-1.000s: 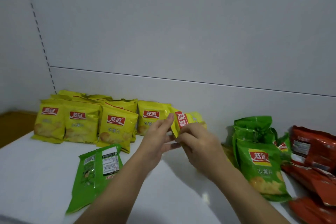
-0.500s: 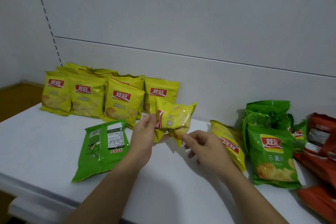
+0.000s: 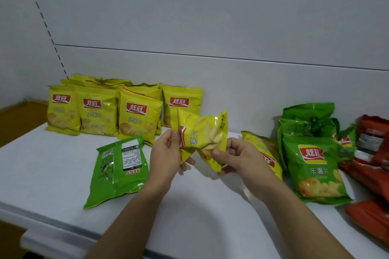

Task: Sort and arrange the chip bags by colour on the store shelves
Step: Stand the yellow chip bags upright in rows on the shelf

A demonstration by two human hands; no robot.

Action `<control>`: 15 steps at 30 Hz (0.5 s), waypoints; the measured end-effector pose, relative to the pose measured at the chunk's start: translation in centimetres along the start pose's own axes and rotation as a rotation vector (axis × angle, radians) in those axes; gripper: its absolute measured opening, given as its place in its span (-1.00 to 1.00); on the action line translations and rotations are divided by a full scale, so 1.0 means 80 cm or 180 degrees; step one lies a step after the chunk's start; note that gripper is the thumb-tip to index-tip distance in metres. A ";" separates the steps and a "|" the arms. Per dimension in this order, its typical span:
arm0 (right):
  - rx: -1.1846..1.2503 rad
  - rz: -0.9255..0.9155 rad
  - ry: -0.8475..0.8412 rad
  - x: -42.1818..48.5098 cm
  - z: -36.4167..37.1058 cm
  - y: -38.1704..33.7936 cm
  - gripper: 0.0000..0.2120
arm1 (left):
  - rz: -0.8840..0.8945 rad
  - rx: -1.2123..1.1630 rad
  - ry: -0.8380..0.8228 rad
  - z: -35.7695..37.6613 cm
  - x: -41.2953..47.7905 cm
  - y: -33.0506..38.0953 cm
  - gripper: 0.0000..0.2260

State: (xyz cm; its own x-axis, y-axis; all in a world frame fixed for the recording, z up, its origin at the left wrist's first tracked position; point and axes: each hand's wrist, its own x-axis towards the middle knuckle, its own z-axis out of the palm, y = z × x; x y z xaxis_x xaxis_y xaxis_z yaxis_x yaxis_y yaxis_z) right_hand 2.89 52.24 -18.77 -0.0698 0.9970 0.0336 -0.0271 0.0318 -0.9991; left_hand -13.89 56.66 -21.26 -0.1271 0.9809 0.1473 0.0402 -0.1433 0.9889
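Two hands raised over our white shelf [image 3: 63, 174], left hand [image 3: 166, 154] and right hand [image 3: 242, 160] both grasping one yellow chip bag [image 3: 202, 134] turned sideways, upright yellow row [image 3: 105, 109] beyond our left hand, green bag [image 3: 120, 166] flat beside it, green bags [image 3: 311, 157] and red bags [image 3: 370, 166] right of our right hand.

Yellow chip bags: four standing in the front row [image 3: 139, 118], at least two more tucked behind them [image 3: 101, 81], one held up [image 3: 202, 134], one lying on its side [image 3: 263, 151]; green chip bags: one face-down [image 3: 117, 170], one upright in front [image 3: 315, 166], perhaps three behind it [image 3: 307, 120]; red chip bags [image 3: 372, 153]: several, too blurred and overlapped to count; two hands, left hand [image 3: 166, 153] and right hand [image 3: 240, 157].
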 end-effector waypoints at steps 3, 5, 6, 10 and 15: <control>0.0167 -0.0104 0.0110 0.001 -0.009 -0.006 -0.85 | -0.0215 -0.0165 -0.0014 -0.001 0.002 0.002 -0.70; 0.0007 -0.0090 0.0384 0.002 -0.017 -0.008 -0.82 | -0.0169 0.0097 0.0089 -0.004 0.005 0.005 -0.69; -0.0081 -0.0066 0.0516 0.002 -0.021 -0.009 -0.81 | -0.0125 0.0229 0.0121 -0.006 0.006 0.010 -0.70; -0.0242 -0.0072 0.0781 0.004 -0.034 -0.016 -0.80 | 0.0554 0.0869 -0.0014 -0.020 0.013 0.042 -0.70; -0.0080 -0.0533 0.0495 -0.002 -0.026 -0.020 -0.86 | 0.1051 0.1337 -0.0175 -0.034 0.030 0.075 -0.67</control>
State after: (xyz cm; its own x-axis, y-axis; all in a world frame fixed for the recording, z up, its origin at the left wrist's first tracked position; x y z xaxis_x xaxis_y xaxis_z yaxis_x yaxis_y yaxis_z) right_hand 5.01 52.17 -17.22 0.0883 0.9765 0.1968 -0.0002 0.1976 -0.9803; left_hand -16.66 57.76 -14.88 0.0111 0.8996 0.4366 0.4636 -0.3915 0.7949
